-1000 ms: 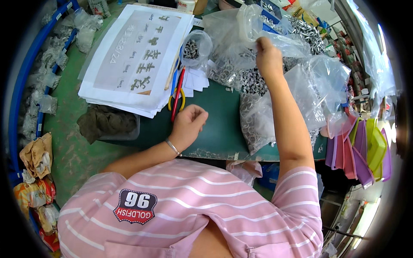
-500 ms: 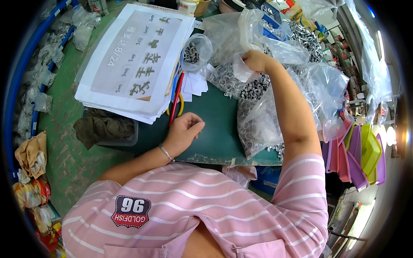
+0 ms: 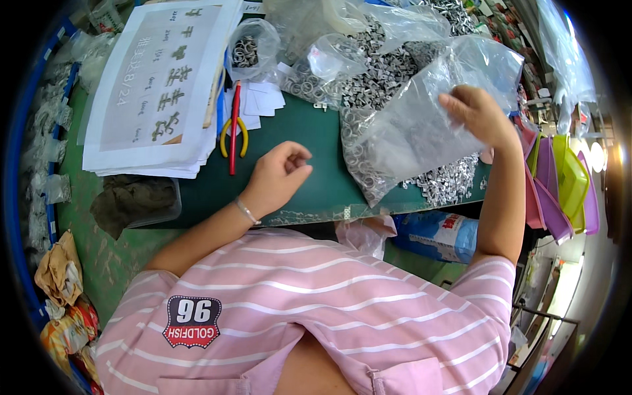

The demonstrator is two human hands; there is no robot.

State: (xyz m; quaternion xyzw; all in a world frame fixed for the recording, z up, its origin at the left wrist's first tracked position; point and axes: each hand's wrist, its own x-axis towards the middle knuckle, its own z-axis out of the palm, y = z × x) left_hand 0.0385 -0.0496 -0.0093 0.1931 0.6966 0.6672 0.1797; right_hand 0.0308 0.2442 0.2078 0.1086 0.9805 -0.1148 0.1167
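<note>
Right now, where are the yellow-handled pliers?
In the head view, the pliers lie on the green mat, left of centre, beside the paper stack and above the left hand.

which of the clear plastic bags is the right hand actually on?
The large clear bag at the mat's right edge, with small metal parts in its lower corner. The right hand grips its top; the other bags lie farther back, untouched.
</note>
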